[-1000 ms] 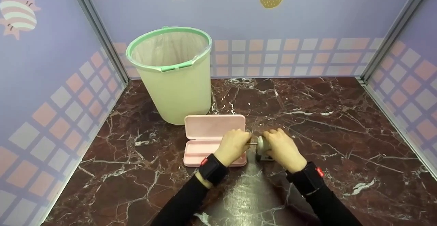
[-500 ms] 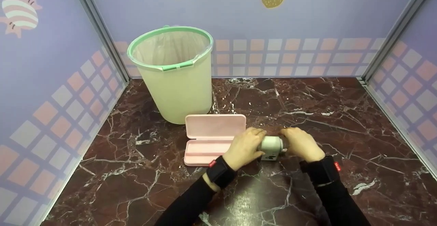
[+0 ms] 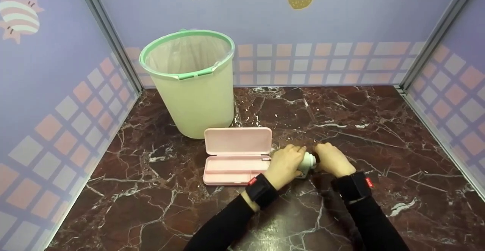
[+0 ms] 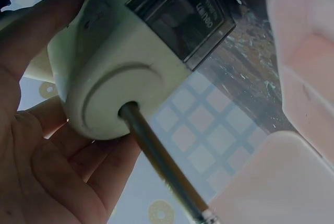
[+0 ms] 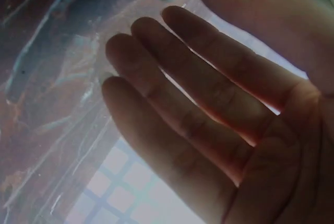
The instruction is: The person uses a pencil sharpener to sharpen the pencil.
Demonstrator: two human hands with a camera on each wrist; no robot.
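1. The left hand was wrapped round a pale green pencil sharpener, thumb and fingers curled about its rounded body, as the left wrist view showed plainly.

2. A pencil stood in the hole of the sharpener's face. Its long axis ran out away from the sharpener toward the pink pencil case, so the shaft lay on the left hand's side.

3. The sharpener sat low over the marble counter, just to the right of the open case and between the two hands. I could not tell whether its base touched the counter.

4. The right hand lay against the sharpener's far end. In the right wrist view its fingers were straight and slightly spread, closed round nothing.

5. Of the two, the left hand was nearer the pencil, which came out past its palm; the right hand was on the opposite end, away from the shaft.

6. A green bin with a liner stood behind the case, near the back wall, well apart from both hands.
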